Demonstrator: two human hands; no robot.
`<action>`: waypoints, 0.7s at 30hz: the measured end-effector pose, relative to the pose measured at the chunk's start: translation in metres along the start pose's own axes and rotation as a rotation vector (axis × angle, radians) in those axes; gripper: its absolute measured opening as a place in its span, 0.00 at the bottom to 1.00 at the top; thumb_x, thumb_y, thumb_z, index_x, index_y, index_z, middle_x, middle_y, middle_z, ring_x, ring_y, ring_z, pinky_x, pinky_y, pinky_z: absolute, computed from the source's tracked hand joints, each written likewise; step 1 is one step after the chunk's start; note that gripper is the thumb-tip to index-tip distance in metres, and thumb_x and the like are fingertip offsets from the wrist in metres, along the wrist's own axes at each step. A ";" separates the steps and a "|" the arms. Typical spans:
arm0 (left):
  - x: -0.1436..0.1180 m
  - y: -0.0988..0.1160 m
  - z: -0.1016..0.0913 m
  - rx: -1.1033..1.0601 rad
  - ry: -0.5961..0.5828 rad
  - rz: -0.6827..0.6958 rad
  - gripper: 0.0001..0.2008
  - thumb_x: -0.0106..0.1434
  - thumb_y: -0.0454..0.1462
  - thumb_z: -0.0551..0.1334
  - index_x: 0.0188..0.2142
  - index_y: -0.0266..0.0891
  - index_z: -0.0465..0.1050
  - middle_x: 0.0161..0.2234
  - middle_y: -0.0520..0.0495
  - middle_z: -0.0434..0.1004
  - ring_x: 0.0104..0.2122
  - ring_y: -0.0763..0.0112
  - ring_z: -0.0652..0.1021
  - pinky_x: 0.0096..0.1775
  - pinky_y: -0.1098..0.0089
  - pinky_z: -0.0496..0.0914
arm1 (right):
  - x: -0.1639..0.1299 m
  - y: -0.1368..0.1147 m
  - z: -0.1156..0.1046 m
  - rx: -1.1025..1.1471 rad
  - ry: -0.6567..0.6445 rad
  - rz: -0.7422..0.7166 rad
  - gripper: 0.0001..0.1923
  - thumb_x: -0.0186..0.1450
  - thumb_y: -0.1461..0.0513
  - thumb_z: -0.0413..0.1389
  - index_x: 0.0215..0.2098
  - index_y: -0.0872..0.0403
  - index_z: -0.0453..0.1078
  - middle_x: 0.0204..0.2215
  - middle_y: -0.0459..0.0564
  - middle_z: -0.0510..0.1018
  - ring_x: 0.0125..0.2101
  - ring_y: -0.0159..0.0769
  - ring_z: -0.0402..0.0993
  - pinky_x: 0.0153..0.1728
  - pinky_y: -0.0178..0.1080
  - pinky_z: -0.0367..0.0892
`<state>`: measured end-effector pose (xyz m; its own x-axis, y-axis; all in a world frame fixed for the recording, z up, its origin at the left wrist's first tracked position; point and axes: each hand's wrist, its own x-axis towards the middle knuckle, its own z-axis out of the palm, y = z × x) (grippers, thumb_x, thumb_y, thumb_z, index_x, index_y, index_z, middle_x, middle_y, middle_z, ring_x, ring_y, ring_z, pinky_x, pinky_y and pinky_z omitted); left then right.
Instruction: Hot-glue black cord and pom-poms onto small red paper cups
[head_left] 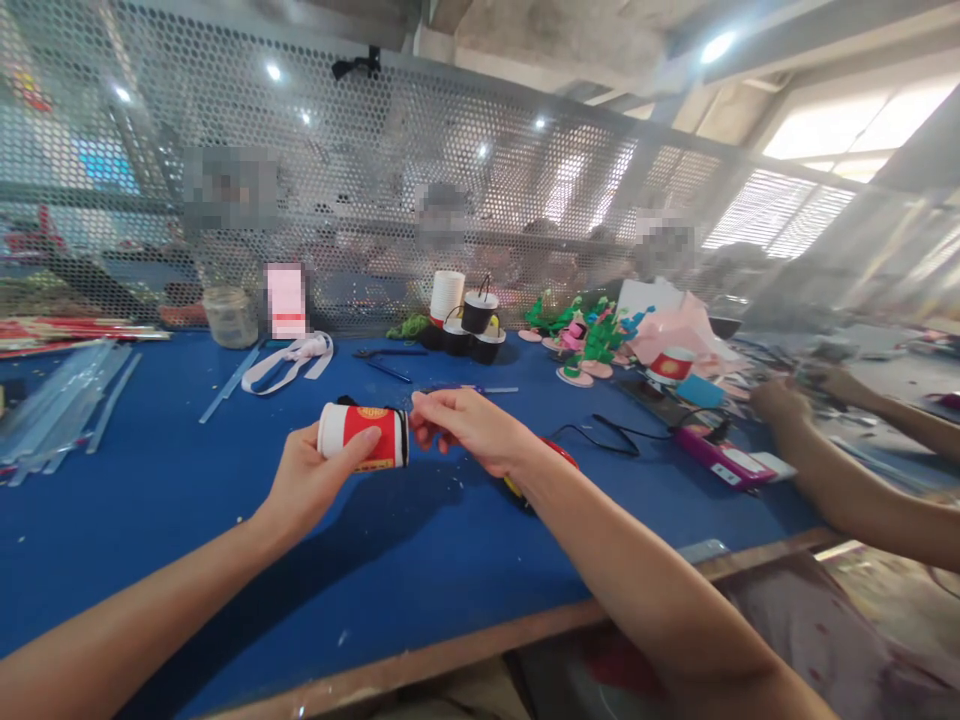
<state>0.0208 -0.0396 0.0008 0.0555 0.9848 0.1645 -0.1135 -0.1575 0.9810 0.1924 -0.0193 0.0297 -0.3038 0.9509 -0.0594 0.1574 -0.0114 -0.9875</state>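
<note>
My left hand is wrapped round a red and white paper cup, thumb across its red side. The cup lies sideways above the table, and a black band runs round its right end. Close to that end is my right hand, its thumb and fingertips pinched together. Whatever sits between those fingertips, if anything, is too small to make out. Partly hidden behind my right forearm is a red and yellow object.
Clear strips and white ribbon lie left on the blue table. Behind are pliers, stacked white cups, black pots and green craft plants. At right, a purple device and another person's hand.
</note>
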 end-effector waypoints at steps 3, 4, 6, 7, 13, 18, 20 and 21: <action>-0.002 0.001 0.000 0.163 -0.010 0.052 0.12 0.44 0.42 0.67 0.26 0.34 0.76 0.22 0.48 0.77 0.22 0.72 0.73 0.26 0.72 0.70 | -0.002 0.002 0.004 0.140 -0.058 0.068 0.14 0.59 0.57 0.52 0.19 0.57 0.64 0.16 0.43 0.69 0.19 0.24 0.64 0.19 0.29 0.53; -0.003 0.002 0.000 0.206 -0.021 0.057 0.12 0.43 0.41 0.67 0.26 0.34 0.76 0.22 0.48 0.77 0.21 0.72 0.72 0.26 0.72 0.69 | -0.001 0.005 0.005 0.191 -0.063 0.093 0.14 0.57 0.57 0.54 0.19 0.57 0.63 0.15 0.42 0.69 0.18 0.24 0.64 0.19 0.29 0.53; -0.003 0.004 0.000 0.250 -0.061 0.034 0.12 0.42 0.41 0.67 0.25 0.35 0.76 0.21 0.49 0.76 0.20 0.73 0.71 0.24 0.73 0.67 | 0.002 0.010 0.005 0.271 -0.056 0.115 0.13 0.54 0.58 0.56 0.18 0.57 0.61 0.14 0.41 0.68 0.17 0.23 0.62 0.20 0.29 0.53; -0.002 0.006 0.000 0.255 -0.086 0.005 0.11 0.42 0.40 0.67 0.25 0.35 0.76 0.20 0.50 0.76 0.19 0.73 0.70 0.23 0.74 0.67 | 0.004 0.012 0.005 0.293 -0.047 0.111 0.13 0.53 0.58 0.57 0.18 0.57 0.61 0.13 0.40 0.68 0.16 0.23 0.62 0.20 0.29 0.53; 0.008 0.014 0.000 -0.009 -0.184 -0.244 0.14 0.42 0.41 0.68 0.27 0.34 0.76 0.25 0.47 0.78 0.23 0.73 0.73 0.28 0.74 0.67 | 0.005 0.020 0.008 0.150 0.091 -0.068 0.11 0.54 0.58 0.55 0.19 0.57 0.63 0.15 0.40 0.68 0.18 0.23 0.61 0.23 0.31 0.56; 0.012 0.010 -0.001 -0.146 -0.164 -0.362 0.10 0.44 0.39 0.68 0.25 0.33 0.75 0.22 0.48 0.77 0.22 0.74 0.73 0.28 0.75 0.66 | 0.001 0.024 0.011 -0.077 0.090 -0.216 0.11 0.57 0.58 0.53 0.20 0.56 0.63 0.17 0.42 0.69 0.21 0.26 0.65 0.27 0.32 0.60; 0.012 0.008 -0.001 -0.132 -0.131 -0.319 0.10 0.44 0.39 0.68 0.24 0.34 0.75 0.21 0.49 0.76 0.21 0.76 0.72 0.27 0.76 0.65 | 0.000 0.024 0.009 -0.178 0.158 -0.283 0.14 0.60 0.57 0.49 0.20 0.55 0.62 0.18 0.44 0.70 0.22 0.28 0.66 0.28 0.33 0.61; 0.012 0.007 -0.001 -0.114 -0.116 -0.295 0.10 0.44 0.39 0.68 0.24 0.34 0.74 0.20 0.50 0.76 0.21 0.77 0.72 0.26 0.76 0.65 | 0.000 0.023 0.008 -0.236 0.217 -0.334 0.15 0.61 0.56 0.47 0.21 0.55 0.63 0.20 0.45 0.71 0.24 0.29 0.68 0.30 0.34 0.62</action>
<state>0.0201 -0.0291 0.0093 0.2145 0.9708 -0.1076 -0.1854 0.1487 0.9713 0.1885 -0.0224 0.0054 -0.1746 0.9334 0.3134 0.3019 0.3537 -0.8853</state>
